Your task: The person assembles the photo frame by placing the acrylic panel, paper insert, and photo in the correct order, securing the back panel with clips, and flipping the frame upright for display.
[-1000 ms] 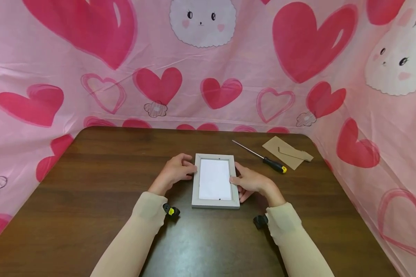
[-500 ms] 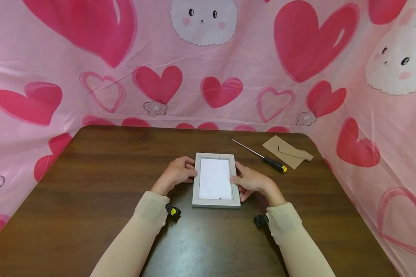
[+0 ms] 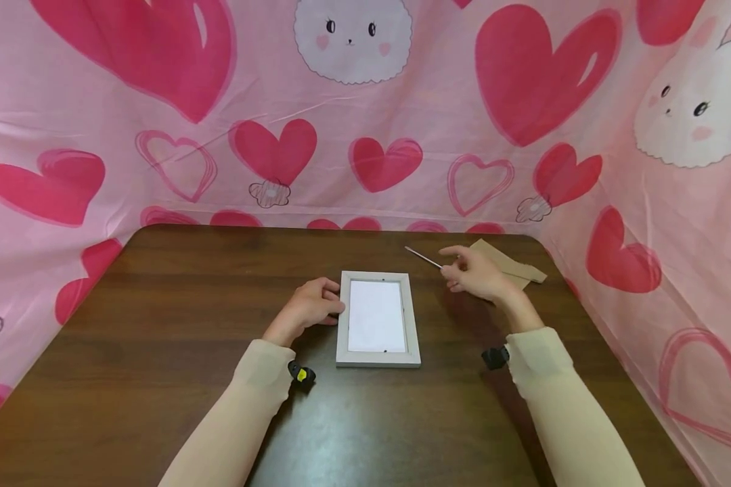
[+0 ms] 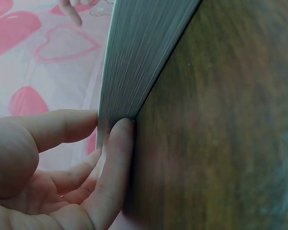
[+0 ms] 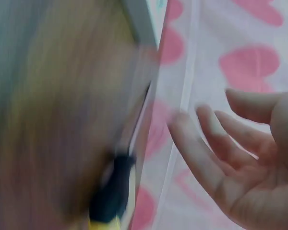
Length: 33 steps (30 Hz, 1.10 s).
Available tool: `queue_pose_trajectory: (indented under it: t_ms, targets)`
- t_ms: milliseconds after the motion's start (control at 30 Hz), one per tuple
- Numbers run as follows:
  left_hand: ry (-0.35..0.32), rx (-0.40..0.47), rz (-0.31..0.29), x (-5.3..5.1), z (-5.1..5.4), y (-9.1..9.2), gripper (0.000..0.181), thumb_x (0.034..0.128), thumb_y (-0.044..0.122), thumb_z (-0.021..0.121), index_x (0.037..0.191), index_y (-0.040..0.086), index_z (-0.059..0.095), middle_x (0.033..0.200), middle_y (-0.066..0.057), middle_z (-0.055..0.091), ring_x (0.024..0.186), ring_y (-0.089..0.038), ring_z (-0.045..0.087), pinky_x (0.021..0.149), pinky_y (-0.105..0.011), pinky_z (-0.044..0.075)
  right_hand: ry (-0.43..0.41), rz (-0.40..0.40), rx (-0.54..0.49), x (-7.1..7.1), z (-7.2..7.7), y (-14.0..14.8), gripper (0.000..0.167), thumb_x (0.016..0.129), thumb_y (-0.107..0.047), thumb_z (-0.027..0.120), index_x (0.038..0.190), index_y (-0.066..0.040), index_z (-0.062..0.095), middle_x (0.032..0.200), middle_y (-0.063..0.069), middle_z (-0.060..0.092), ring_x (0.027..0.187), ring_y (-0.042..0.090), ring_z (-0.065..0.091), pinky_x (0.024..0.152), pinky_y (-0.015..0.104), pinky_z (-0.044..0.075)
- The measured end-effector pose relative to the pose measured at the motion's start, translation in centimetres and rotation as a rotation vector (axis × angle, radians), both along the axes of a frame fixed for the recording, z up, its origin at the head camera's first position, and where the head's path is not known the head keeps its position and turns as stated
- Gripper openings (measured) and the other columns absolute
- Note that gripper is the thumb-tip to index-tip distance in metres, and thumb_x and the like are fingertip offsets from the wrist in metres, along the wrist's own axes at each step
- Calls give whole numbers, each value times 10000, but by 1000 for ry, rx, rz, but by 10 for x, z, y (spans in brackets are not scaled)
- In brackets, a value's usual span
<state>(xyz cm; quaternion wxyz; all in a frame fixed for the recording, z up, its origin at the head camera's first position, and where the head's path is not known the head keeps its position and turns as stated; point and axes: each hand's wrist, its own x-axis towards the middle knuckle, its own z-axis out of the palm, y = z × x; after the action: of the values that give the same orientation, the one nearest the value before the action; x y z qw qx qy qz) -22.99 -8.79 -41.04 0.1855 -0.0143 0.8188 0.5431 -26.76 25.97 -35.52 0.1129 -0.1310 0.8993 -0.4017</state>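
One picture frame (image 3: 379, 359) lies flat on the counter (image 3: 189, 304) in front of me, its long axis running away from me. My left fingers (image 4: 116, 163) pinch its left edge. My right fingers (image 5: 198, 155), loose and parted, hover over one screwdriver (image 5: 113, 187), apart from it; it slants to the frame's right, tip pointing away and leftward.

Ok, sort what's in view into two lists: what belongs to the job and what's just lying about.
Likely part of the job:
picture frame, edge pinched by the left hand
white sheet inside it
screwdriver, right hand over it, not gripping

Probably just lying about:
brown card, apart from the frame
heart-print cloth, a backdrop
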Motion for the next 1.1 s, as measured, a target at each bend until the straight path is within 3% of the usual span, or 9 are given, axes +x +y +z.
queue_pose_trajectory:
  t_ms: [100, 233, 500, 667, 900, 1100]
  targets:
    - [-4, 4, 1, 0, -1, 0, 451, 990, 57, 725, 1396, -23, 546, 1183, -194, 659, 970, -270, 699, 875, -397, 651, 164, -76, 150, -14, 9, 27, 408, 1062, -150, 640, 1431, 11, 578, 1173, 264, 702, 1099, 418, 710, 934, 520, 607]
    - [-2, 13, -2, -1, 0, -1, 443, 989, 43, 715, 1390, -42, 545, 1170, -200, 663, 962, -273, 707, 867, -397, 652, 214, -125, 248, -31, 12, 64, 436, 1063, -198, 641, 1425, 32, 562, 1305, 305, 662, 1231, 476, 630, 1040, 625, 519]
    - [-4, 7, 0, 0, -1, 0, 447, 985, 46, 717, 1391, -37, 549, 1152, -190, 666, 947, -262, 706, 864, -391, 653, 170, -145, 402, -49, -3, 113, 595, 1053, -239, 635, 1469, 149, 460, 1378, 412, 570, 1275, 563, 553, 1100, 681, 439]
    - [7, 10, 0, 0, 0, 0, 453, 978, 39, 720, 1391, -40, 551, 1155, -193, 671, 934, -258, 712, 853, -390, 655, 173, -132, 494, -54, -21, 130, 661, 1041, -297, 625, 1431, 208, 453, 1366, 453, 535, 1284, 606, 499, 1118, 701, 400]
    - [5, 12, 6, 0, 1, 0, 455, 978, 42, 726, 1391, -36, 553, 1149, -188, 671, 930, -258, 711, 853, -392, 655, 88, -148, 582, -49, -33, 128, 788, 1060, -377, 600, 1503, 221, 342, 1496, 502, 316, 1373, 693, 308, 1167, 772, 273]
    - [1, 3, 5, 0, 1, 0, 454, 984, 54, 724, 1395, -30, 550, 1147, -183, 672, 932, -256, 708, 860, -390, 654, 8, -173, 600, -50, -42, 130, 862, 1075, -459, 551, 1538, 213, 276, 1543, 472, 226, 1375, 696, 283, 1144, 792, 287]
